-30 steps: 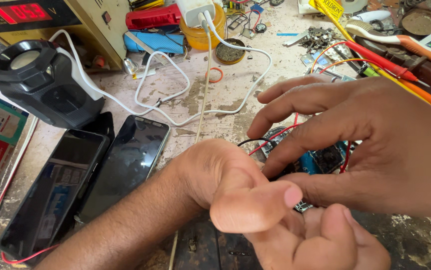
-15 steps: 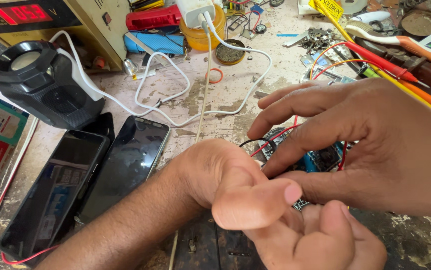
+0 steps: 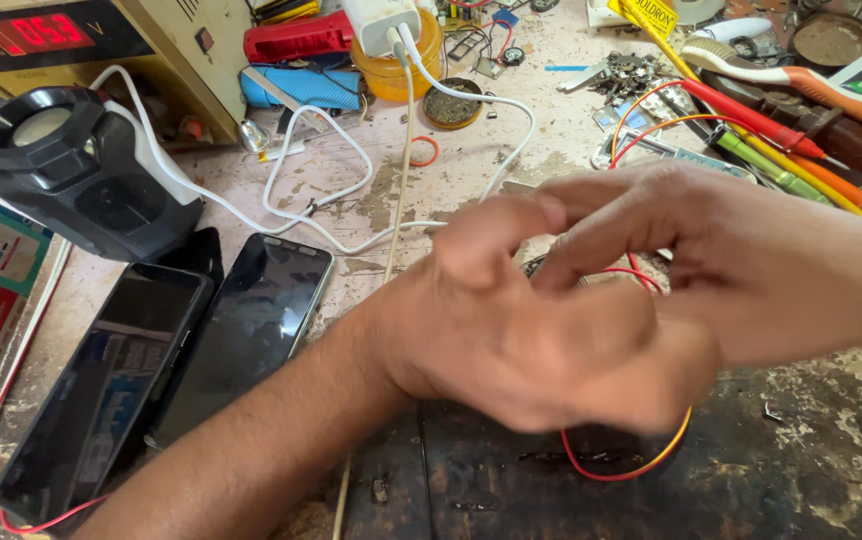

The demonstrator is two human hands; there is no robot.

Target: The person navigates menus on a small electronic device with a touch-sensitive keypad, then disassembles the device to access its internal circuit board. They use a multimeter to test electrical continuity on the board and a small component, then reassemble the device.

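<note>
Left hand (image 3: pixel 541 340) has lifted, blurred, across the small board it covered; right hand (image 3: pixel 751 270) holds close behind.
Fingers on both curled; grip: cannot tell. Red wire (image 3: pixel 621 470) loops below the left hand onto the dark mat (image 3: pixel 751 470). Two phones (image 3: pixel 181 360) left of that hand on the stained, cluttered bench (image 3: pixel 351 190).

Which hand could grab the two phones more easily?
The left hand, probably. Its forearm already passes right beside the two black phones at the left of the workbench. The right hand sits farther right, over the red wire, with the left hand in its way.
</note>
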